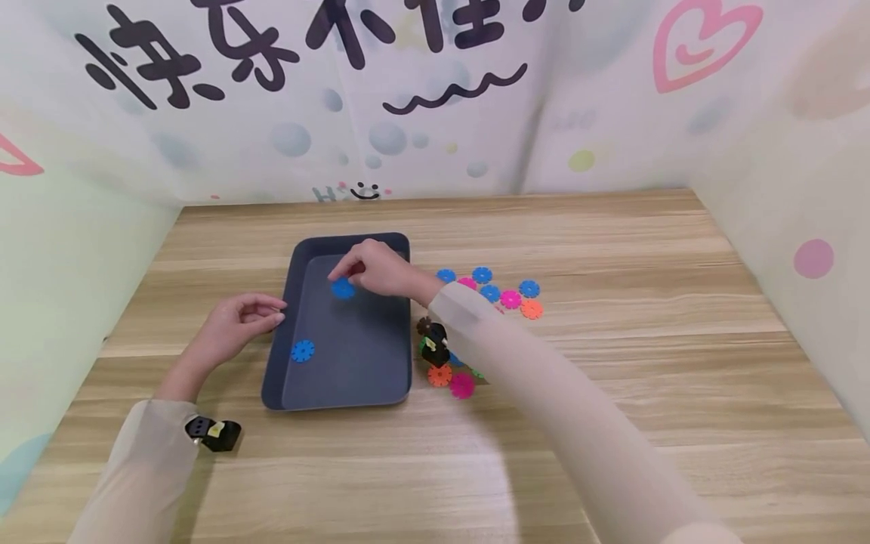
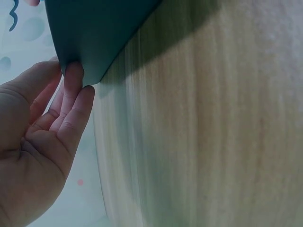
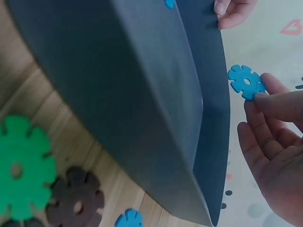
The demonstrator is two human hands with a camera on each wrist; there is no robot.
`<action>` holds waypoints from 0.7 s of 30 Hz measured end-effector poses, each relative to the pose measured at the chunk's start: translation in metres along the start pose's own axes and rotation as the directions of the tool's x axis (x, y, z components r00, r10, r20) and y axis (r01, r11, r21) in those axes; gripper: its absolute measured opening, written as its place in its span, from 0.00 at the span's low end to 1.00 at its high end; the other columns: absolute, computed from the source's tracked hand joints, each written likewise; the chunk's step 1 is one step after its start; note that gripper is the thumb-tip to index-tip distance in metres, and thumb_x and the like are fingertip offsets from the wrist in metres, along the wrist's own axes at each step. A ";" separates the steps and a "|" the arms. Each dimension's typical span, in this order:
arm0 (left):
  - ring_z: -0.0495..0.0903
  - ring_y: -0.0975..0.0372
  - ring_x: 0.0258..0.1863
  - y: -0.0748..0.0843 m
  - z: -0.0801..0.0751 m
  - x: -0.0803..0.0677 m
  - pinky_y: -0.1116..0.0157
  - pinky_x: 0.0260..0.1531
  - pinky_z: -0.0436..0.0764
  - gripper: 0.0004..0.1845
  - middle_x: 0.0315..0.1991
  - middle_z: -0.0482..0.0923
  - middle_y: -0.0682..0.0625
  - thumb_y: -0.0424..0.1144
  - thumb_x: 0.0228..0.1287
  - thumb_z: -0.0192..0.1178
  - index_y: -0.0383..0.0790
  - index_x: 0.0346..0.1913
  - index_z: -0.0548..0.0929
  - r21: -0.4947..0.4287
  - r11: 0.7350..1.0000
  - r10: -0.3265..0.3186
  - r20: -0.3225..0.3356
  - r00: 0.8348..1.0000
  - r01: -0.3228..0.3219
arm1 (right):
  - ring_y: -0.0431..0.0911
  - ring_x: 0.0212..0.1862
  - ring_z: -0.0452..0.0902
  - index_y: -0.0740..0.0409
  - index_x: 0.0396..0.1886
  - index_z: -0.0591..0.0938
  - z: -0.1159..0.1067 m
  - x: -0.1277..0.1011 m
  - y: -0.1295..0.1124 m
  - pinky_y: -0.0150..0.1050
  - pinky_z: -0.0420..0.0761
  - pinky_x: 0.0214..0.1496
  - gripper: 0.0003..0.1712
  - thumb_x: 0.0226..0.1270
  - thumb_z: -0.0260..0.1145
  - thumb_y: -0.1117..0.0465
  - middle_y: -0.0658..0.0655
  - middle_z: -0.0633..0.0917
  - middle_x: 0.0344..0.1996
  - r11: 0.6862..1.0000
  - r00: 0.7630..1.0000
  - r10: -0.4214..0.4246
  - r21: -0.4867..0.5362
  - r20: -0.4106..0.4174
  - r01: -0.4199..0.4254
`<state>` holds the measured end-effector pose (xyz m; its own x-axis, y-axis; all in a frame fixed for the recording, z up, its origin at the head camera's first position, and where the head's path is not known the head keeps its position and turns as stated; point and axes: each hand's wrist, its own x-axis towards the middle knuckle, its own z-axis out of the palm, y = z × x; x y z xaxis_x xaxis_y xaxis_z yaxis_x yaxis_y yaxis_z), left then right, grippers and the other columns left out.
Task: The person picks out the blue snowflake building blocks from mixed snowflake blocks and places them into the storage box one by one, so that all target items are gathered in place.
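Observation:
Over the dark grey tray, my right hand pinches a blue notched plastic disc between thumb and fingers, held above the tray floor. A second blue disc lies inside the tray near its left side. My left hand is at the tray's left rim, thumb and fingers on either side of the edge; in the left wrist view the fingertips meet the tray wall.
Right of the tray, loose notched discs in several colours lie on the wooden table, among them an orange disc, a pink disc and a green disc. My right forearm passes over part of them. Printed curtain walls stand behind the table.

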<state>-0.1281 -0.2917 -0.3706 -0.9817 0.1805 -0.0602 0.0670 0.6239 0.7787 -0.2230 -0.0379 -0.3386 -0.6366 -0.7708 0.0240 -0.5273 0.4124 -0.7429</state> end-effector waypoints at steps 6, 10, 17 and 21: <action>0.78 0.71 0.31 -0.001 0.000 0.001 0.73 0.33 0.78 0.17 0.41 0.78 0.35 0.36 0.65 0.56 0.26 0.51 0.76 -0.004 1.000 -0.008 0.004 1.000 0.008 | 0.41 0.46 0.77 0.61 0.44 0.84 0.006 0.016 0.003 0.26 0.74 0.46 0.14 0.63 0.58 0.73 0.55 0.83 0.44 0.999 1.000 0.018 0.048 0.005 -0.018; 0.78 0.70 0.31 -0.002 0.000 0.001 0.72 0.34 0.78 0.17 0.41 0.78 0.35 0.37 0.65 0.56 0.27 0.50 0.76 -0.003 1.000 -0.009 0.003 1.000 0.009 | 0.41 0.45 0.77 0.61 0.43 0.84 0.012 0.025 0.004 0.26 0.75 0.44 0.14 0.62 0.57 0.74 0.55 0.84 0.41 0.997 0.999 0.045 0.065 0.011 -0.045; 0.79 0.69 0.31 -0.001 0.001 0.001 0.72 0.34 0.79 0.18 0.40 0.78 0.36 0.40 0.65 0.56 0.28 0.49 0.77 0.003 1.000 -0.010 -0.004 1.000 0.010 | 0.40 0.42 0.77 0.62 0.40 0.85 0.024 0.035 -0.002 0.23 0.74 0.38 0.14 0.61 0.58 0.75 0.55 0.85 0.39 0.994 0.996 0.073 0.082 0.046 -0.077; 0.79 0.69 0.31 -0.001 0.001 0.001 0.72 0.34 0.79 0.18 0.40 0.78 0.36 0.40 0.65 0.57 0.28 0.49 0.77 0.009 1.000 -0.014 -0.009 1.000 0.014 | 0.40 0.37 0.77 0.63 0.41 0.85 0.032 0.038 -0.003 0.23 0.74 0.34 0.13 0.60 0.59 0.75 0.55 0.85 0.38 0.991 0.993 0.095 0.087 0.074 -0.101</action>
<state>-0.1292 -0.2912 -0.3724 -0.9841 0.1653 -0.0655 0.0550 0.6334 0.7718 -0.2279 -0.0842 -0.3572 -0.6402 -0.7622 -0.0963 -0.4089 0.4442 -0.7971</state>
